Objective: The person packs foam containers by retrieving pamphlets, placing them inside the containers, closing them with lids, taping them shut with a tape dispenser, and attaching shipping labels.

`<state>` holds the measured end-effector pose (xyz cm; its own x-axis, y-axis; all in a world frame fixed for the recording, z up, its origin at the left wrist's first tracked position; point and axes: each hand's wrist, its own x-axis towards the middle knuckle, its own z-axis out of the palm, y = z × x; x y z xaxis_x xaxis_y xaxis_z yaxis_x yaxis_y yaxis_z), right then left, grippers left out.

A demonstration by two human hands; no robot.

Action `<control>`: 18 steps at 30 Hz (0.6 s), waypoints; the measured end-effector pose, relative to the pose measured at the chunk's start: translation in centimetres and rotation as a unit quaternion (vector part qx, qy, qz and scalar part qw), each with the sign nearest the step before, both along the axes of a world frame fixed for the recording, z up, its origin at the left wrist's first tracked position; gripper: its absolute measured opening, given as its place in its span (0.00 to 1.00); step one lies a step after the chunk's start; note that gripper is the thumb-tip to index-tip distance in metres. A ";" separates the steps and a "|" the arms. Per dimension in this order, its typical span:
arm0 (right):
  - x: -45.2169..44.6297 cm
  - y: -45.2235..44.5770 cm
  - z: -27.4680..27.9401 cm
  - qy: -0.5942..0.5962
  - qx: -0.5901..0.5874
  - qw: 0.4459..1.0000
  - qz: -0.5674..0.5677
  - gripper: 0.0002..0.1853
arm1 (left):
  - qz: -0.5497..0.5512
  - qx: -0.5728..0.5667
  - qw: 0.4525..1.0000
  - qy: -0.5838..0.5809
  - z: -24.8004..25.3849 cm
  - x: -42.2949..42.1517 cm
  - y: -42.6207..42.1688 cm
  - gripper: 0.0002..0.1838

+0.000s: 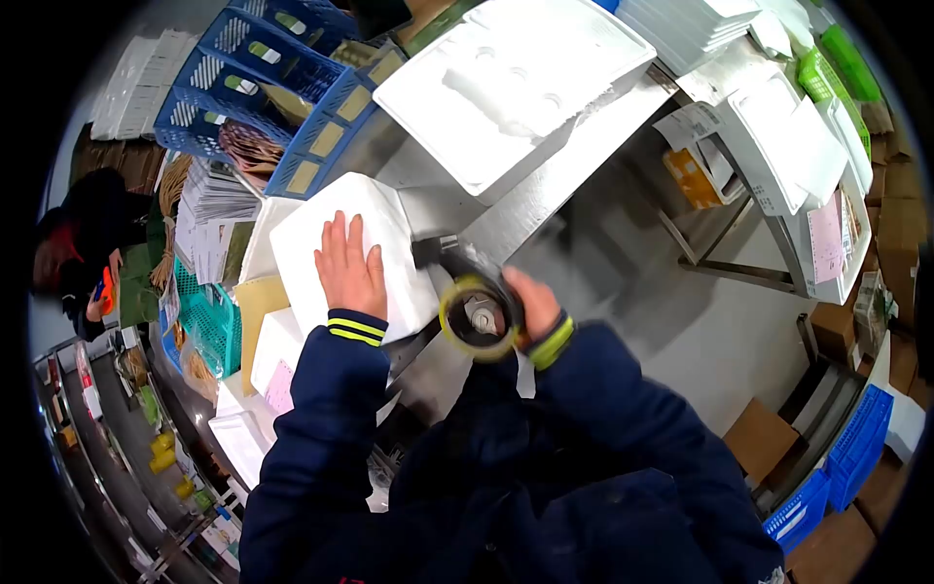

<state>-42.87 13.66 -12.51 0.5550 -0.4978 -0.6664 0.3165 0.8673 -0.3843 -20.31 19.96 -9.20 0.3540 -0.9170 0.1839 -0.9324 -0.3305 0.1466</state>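
Note:
My left hand (353, 268) lies flat with its fingers stretched out on a white foam box (401, 277), which stands on the steel table. In my right hand (533, 304) is a black tape dispenser (475, 284) carrying a roll of yellowish tape. The dispenser's front end is at the box's right edge; blur hides whether it touches. Beyond the box sits a larger, open white foam container (506, 97) with moulded hollows inside.
Blue crates (263, 88) holding packets stand at the back left, near paper stacks (209, 209) and a teal basket (209, 326). Another person (92, 243) is at the far left. On the right are a table with white foam lids (793, 136), cardboard boxes (759, 438) and blue bins (861, 448).

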 end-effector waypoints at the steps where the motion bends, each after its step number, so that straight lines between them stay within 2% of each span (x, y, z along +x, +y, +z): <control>1: -2.0 3.3 0.1 -0.017 -0.014 1.000 -0.012 0.14 | 0.002 -0.002 1.000 -0.009 -0.2 0.1 0.1 0.23; 2: -3.9 6.6 0.2 -0.034 -0.028 0.999 -0.024 0.13 | -0.001 0.002 1.000 -0.016 -0.1 0.1 -0.1 0.23; 3: -5.4 9.3 0.1 -0.010 -0.004 1.000 0.024 0.12 | -0.004 0.006 1.000 -0.015 0.3 -0.1 -0.2 0.23; 4: -4.9 11.5 0.3 0.010 -0.025 1.000 0.002 0.11 | -0.006 0.009 1.000 -0.010 0.7 -0.3 -0.4 0.23; 7: -3.5 12.8 -0.9 -0.032 0.041 0.998 0.021 0.12 | -0.025 -0.003 0.999 -0.021 0.6 0.5 -0.6 0.23; 9: -2.6 13.1 -1.0 -0.020 0.057 0.998 0.021 0.12 | -0.067 -0.044 0.997 -0.013 0.5 2.7 -1.2 0.24; 11: -1.8 14.0 -0.8 -0.026 0.057 0.997 -0.037 0.12 | -0.047 -0.108 0.988 -0.104 -0.1 9.7 -2.1 0.25; 13: -1.8 13.9 -1.5 -0.023 0.059 0.998 -0.025 0.11 | 0.058 0.038 0.997 0.022 -1.7 15.4 -1.2 0.23; 15: -1.8 12.9 -1.0 -0.037 0.053 0.996 -0.060 0.11 | 0.062 0.043 0.997 -0.034 -1.2 14.5 -1.0 0.23; 16: -1.2 11.2 -0.7 -0.061 0.050 0.990 -0.114 0.11 | 0.124 0.064 0.990 -0.027 -0.7 13.5 -0.3 0.24; 17: -0.8 9.1 -0.5 -0.033 0.055 0.987 -0.146 0.11 | 0.220 0.125 0.967 -0.018 0.0 12.3 0.8 0.23; 18: -0.2 6.3 -0.5 -0.023 0.042 0.985 -0.167 0.12 | 0.225 0.180 0.957 -0.026 -0.4 12.9 2.3 0.22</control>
